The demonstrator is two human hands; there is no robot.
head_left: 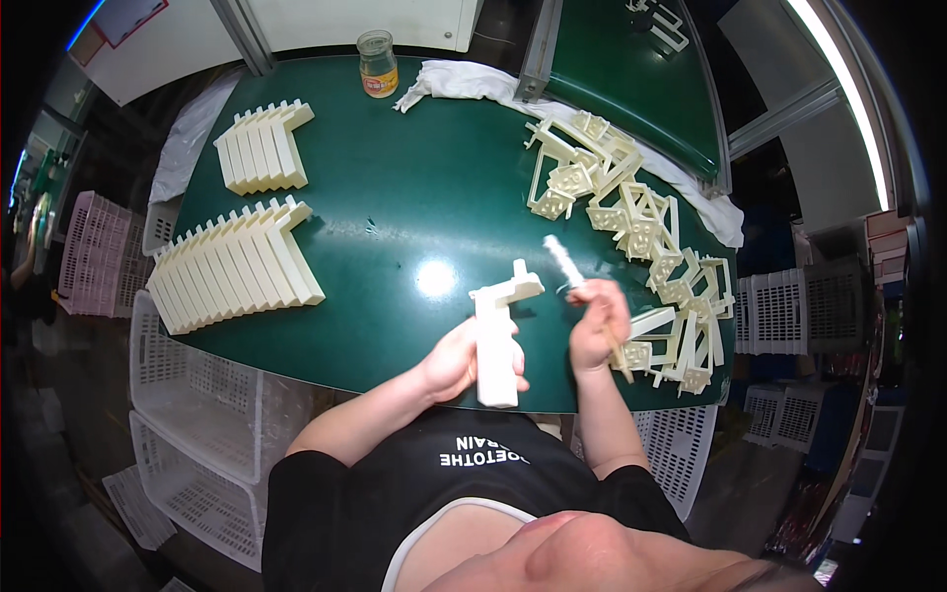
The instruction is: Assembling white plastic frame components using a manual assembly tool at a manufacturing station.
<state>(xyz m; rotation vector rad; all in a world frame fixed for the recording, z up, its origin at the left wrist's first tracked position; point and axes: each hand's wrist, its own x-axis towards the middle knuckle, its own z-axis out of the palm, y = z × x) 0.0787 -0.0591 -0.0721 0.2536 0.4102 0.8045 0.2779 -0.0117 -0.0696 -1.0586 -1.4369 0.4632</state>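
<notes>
My left hand (450, 365) is closed around a cream-coloured plastic part (495, 360), a long block with an angled arm and a small peg at its far end. It is held upright over the near edge of the green table. In my right hand (600, 324), fingers closed, is a slim stick-like tool (564, 262) with a whitish, blurred far end and a light brown shaft below the hand. Its exact kind is unclear. The tool's white end is apart from the part. Just right of that hand lies a loose heap of cream plastic frames (639, 232).
On the left, similar angled blocks stand in a longer near row (237, 264) and a shorter far row (261, 153). A glass jar (377, 67) and a white cloth (459, 81) lie at the back. A green conveyor belt (631, 94) adjoins. White crates (197, 370) stand below.
</notes>
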